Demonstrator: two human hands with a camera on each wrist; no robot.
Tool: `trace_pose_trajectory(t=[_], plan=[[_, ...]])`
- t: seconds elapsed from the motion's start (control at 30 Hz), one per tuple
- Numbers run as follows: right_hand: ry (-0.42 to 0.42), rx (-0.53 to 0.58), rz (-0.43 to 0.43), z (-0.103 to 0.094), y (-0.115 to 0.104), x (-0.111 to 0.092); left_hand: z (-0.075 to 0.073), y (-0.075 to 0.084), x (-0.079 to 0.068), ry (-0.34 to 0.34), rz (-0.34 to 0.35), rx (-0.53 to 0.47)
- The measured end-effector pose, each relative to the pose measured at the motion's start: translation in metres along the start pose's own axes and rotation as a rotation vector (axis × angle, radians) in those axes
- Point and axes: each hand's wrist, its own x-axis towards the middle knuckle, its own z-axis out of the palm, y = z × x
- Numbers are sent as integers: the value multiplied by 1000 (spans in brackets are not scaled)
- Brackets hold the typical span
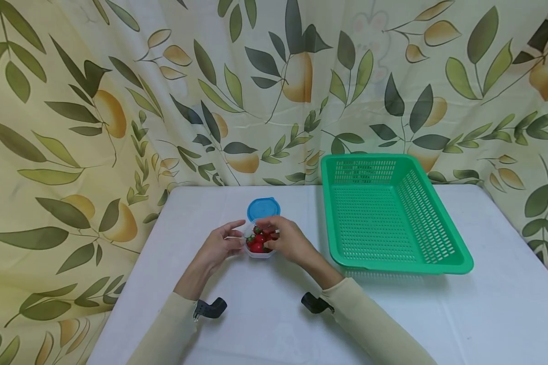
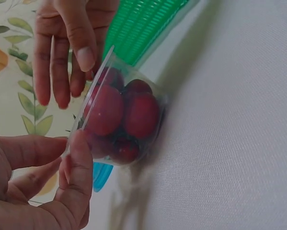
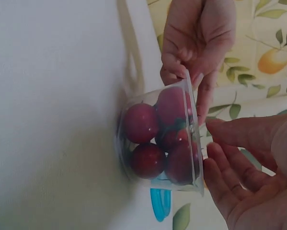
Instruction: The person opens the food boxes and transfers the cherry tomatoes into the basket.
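A small clear plastic tub (image 1: 258,255) stands on the table, filled with several red cherry tomatoes (image 1: 257,247), some with green stems. My left hand (image 1: 216,247) pinches the tub's rim from the left, thumb and finger at the edge in the left wrist view. Over the right side of the opening is my right hand (image 1: 288,240), its fingers loosely bent and spread above the tomatoes. In the right wrist view the right fingertips (image 3: 213,165) are right by the rim, with no tomato between them. Just behind the tub lies a round blue lid (image 1: 263,208).
A large green plastic basket (image 1: 399,268) with perforated walls stands to the right. White cloth (image 1: 265,324) covers the table. A curtain printed with leaves and fruit (image 1: 132,126) hangs behind and to the left. Both forearms wear dark wrist cameras.
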Motion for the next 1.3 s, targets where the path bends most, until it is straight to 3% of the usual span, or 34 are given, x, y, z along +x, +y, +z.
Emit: trace_pose_trajectory(t=[0.5,0.87,1.13,1.3], plan=[[-162,-168,-54,2,5,11,0,-2,0,-25,14,-34],[-267,-293,-141,0,4,19,0,-3,1,-15,22,-38],[-342,-388,-138,2,3,22,1,-4,0,21,18,-70],[-365,-367,-125,3,4,22,1,-4,1,28,16,-73]])
